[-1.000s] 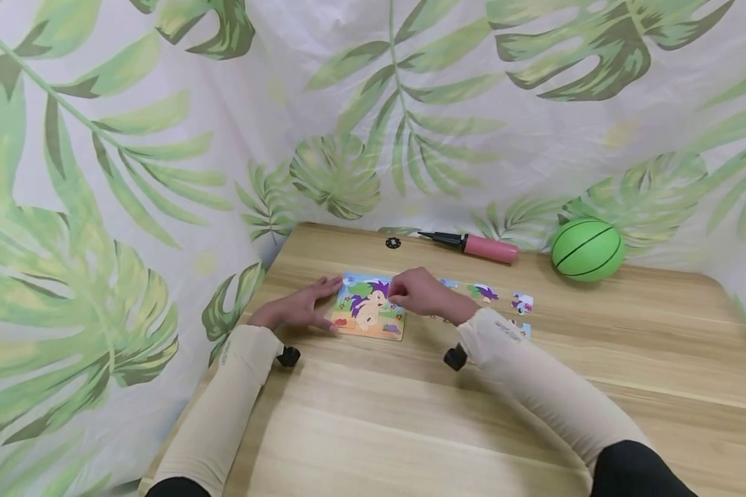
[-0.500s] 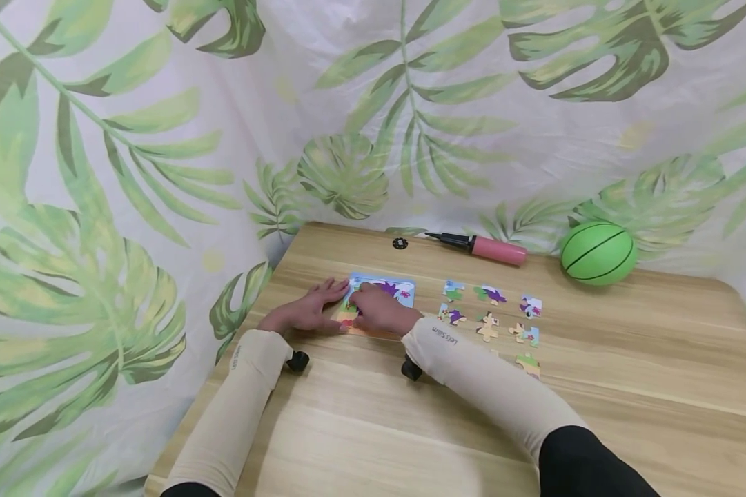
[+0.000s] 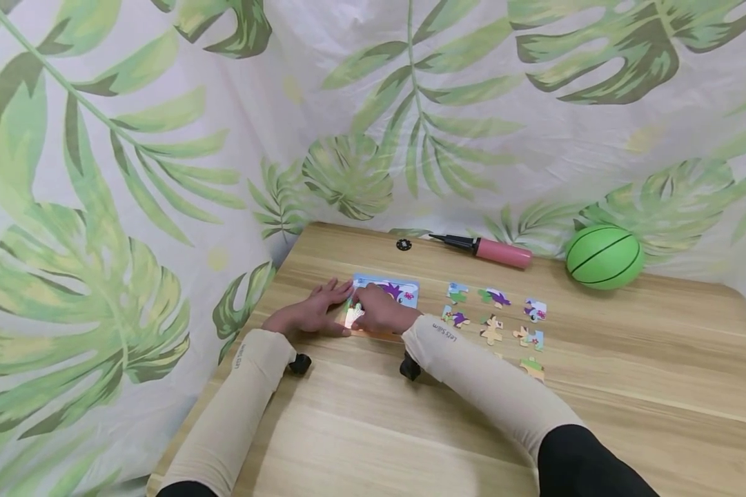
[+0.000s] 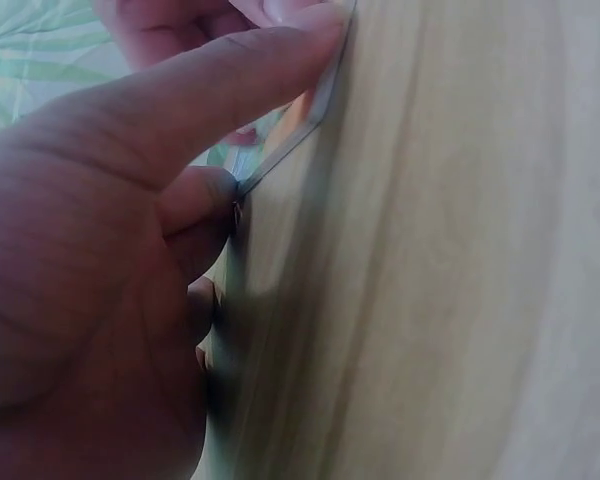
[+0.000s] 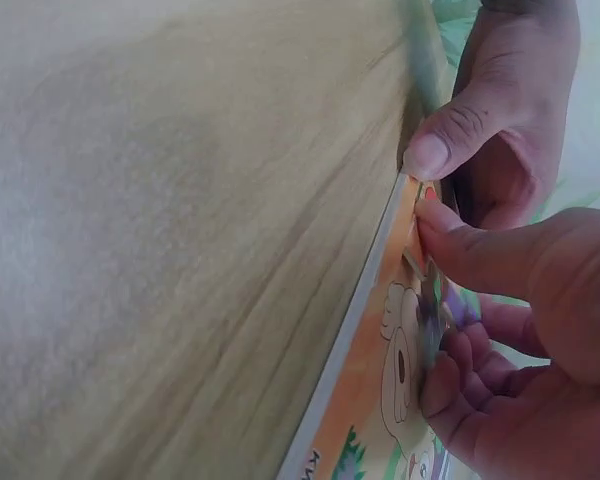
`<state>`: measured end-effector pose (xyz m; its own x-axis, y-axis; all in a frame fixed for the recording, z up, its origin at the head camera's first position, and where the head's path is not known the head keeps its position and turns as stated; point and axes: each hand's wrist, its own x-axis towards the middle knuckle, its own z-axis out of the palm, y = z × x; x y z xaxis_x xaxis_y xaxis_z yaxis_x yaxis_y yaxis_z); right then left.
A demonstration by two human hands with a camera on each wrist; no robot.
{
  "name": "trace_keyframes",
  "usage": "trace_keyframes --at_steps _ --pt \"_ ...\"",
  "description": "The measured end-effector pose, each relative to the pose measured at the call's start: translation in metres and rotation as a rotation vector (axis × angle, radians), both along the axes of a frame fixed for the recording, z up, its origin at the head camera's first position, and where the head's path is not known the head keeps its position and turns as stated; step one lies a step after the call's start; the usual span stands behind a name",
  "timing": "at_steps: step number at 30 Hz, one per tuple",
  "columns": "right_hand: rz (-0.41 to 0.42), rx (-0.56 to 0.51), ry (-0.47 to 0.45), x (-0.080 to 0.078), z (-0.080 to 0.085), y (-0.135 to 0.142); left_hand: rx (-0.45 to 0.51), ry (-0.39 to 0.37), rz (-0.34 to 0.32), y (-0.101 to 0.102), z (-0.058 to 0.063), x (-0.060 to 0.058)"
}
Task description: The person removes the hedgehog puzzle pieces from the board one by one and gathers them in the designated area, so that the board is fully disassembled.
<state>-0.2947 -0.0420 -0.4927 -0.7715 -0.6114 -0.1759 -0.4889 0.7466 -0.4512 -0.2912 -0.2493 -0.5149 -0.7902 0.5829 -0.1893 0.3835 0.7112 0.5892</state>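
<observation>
A puzzle board (image 3: 410, 290) with a cartoon picture lies on the table, its middle covered by my right hand (image 3: 384, 310). Thumb and fingers of that hand pinch a puzzle piece (image 3: 354, 316) over the board's left part; the piece is tilted and shines with glare. In the right wrist view the board (image 5: 330, 410) shows its orange bottom edge beside the right hand (image 5: 550, 320). My left hand (image 3: 310, 310) steadies the board's left side, fingers spread along the edge. Its thumb (image 4: 250, 75) presses at the near corner.
Several loose puzzle pieces (image 3: 492, 328) lie in rows right of the board. Behind are a small black disc (image 3: 404, 244), a pink hand pump (image 3: 503, 252) and a green ball (image 3: 605, 257). A leaf-print curtain (image 3: 373, 110) hangs along the table's back and left.
The right hand has moved left and nearer across the board, uncovering the loose pieces. Its puzzle piece has tilted and now catches light. The left hand stays at the board's left edge.
</observation>
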Motion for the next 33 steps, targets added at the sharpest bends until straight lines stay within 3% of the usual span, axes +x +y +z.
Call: trace_keyframes --at_steps 4,7,13,16,20,23,27,33 --pt "-0.026 -0.097 -0.023 -0.004 0.001 0.007 0.007 0.001 -0.005 0.003 -0.001 -0.002" --pt "-0.072 -0.177 -0.028 -0.007 0.012 0.021 0.017 0.003 -0.013 0.006 -0.001 -0.004" --pt "-0.222 -0.313 -0.093 0.000 0.042 0.081 -0.005 0.003 0.010 0.006 -0.001 -0.003" --pt "-0.272 -0.340 -0.149 0.007 0.047 0.117 0.003 0.006 0.049 0.005 -0.001 -0.001" --pt "-0.304 -0.274 -0.174 0.018 0.035 0.157 0.050 0.021 0.103 0.007 -0.001 0.002" --pt "-0.285 -0.208 -0.183 0.024 0.021 0.174 0.041 0.034 0.113 0.011 -0.002 0.003" --pt "-0.252 -0.187 -0.176 0.028 0.011 0.181 0.015 0.050 0.121 0.014 -0.004 0.003" --pt "-0.260 -0.168 -0.166 0.026 0.009 0.180 0.007 0.065 0.129 0.015 -0.005 0.005"
